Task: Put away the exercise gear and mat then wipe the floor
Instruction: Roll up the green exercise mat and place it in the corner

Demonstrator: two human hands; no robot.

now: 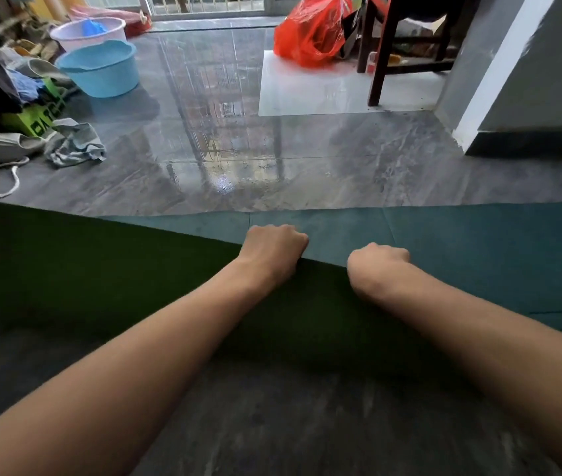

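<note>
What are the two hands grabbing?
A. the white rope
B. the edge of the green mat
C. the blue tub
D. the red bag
B: the left hand and the right hand both curl over the folded edge of the green mat, far from the tubs and bag.

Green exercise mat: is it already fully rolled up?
No, the green exercise mat is still partly flat on the floor, with the left hand and right hand gripping its rolled edge.
</note>
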